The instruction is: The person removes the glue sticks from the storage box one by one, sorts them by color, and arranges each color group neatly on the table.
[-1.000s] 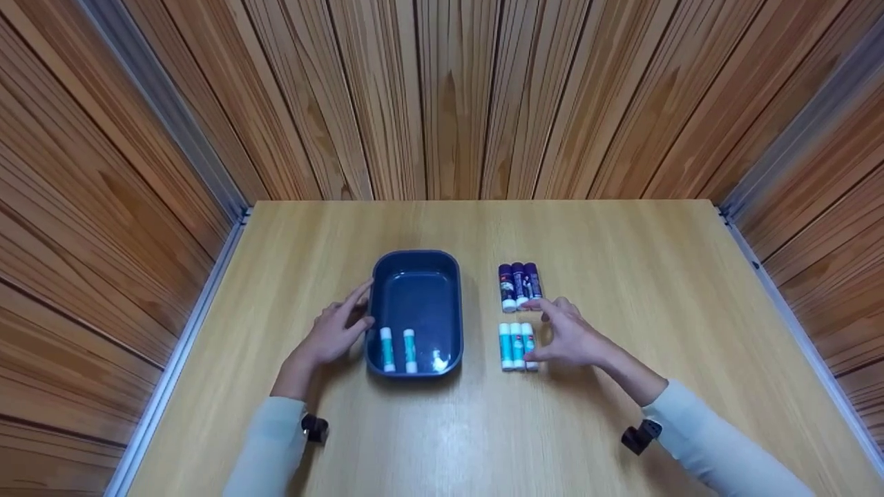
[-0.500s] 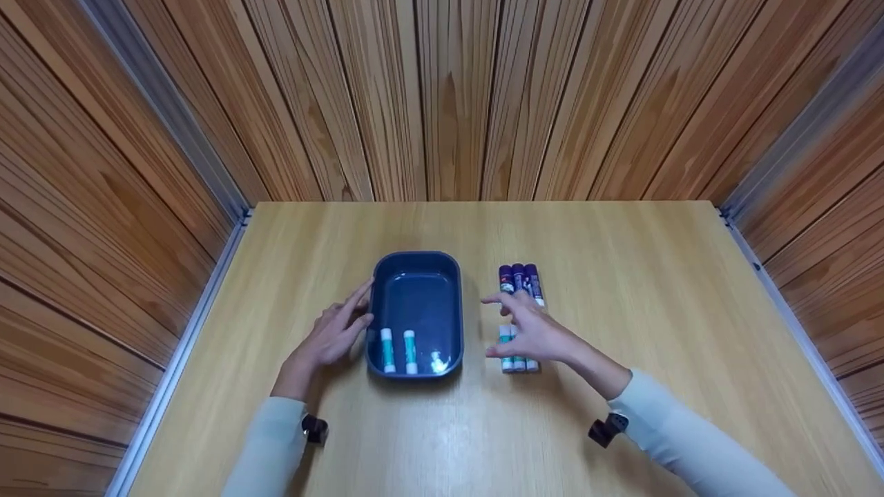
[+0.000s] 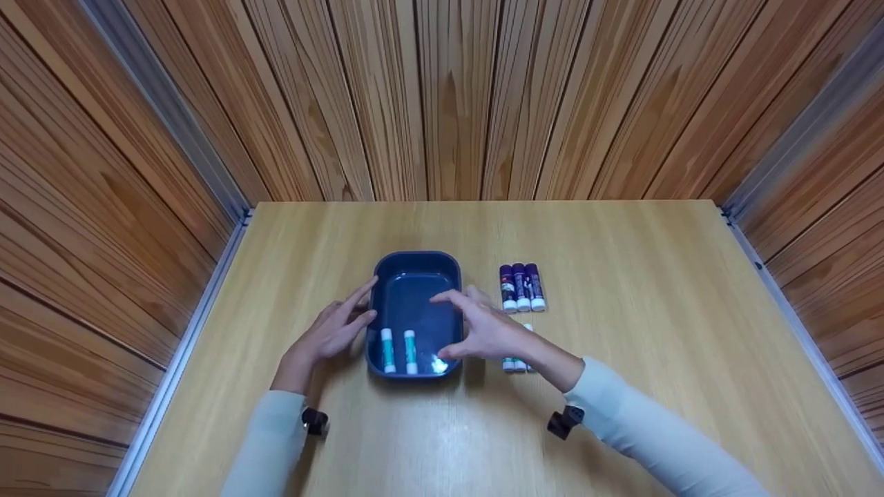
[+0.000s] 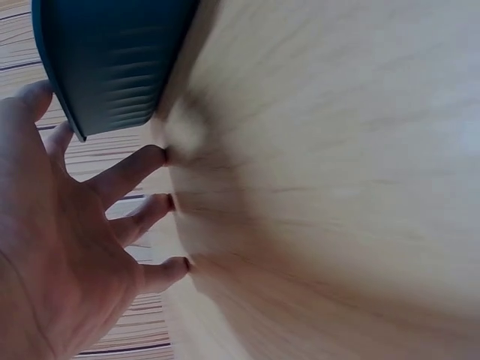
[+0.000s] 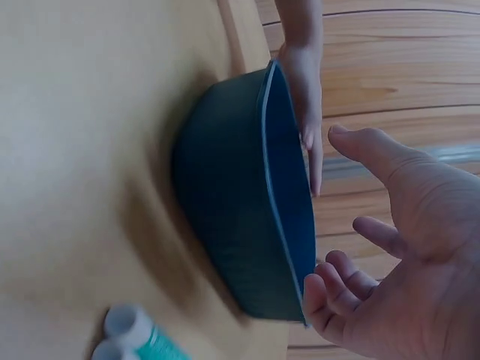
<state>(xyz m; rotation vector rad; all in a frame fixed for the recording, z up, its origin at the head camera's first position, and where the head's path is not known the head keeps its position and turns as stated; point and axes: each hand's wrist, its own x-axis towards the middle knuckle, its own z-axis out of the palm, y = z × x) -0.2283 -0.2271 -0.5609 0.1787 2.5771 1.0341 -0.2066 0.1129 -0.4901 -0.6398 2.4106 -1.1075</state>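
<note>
A dark blue rectangular bin (image 3: 418,293) stands on the table, with two teal-and-white glue sticks (image 3: 411,352) lying in its near end. My left hand (image 3: 331,335) touches the bin's left rim with thumb and index finger; in the left wrist view the other fingertips (image 4: 169,201) reach down to the tabletop. Over the bin's right rim hovers my right hand (image 3: 487,333), thumb and fingers spread, nothing between them. Beneath that wrist, a row of teal glue sticks (image 3: 509,366) is partly hidden. Three purple glue sticks (image 3: 521,288) with white ends lie just beyond.
The light wood table (image 3: 621,276) is walled by wood panels (image 3: 449,103) at the back and sides. Metal rails (image 3: 186,366) run along its side edges. A small black device (image 3: 565,421) sits on the right wrist, another (image 3: 315,421) on the left.
My right hand has moved left from the glue stick rows to over the bin's right rim, its fingers spread throughout. The left hand stays at the bin.
</note>
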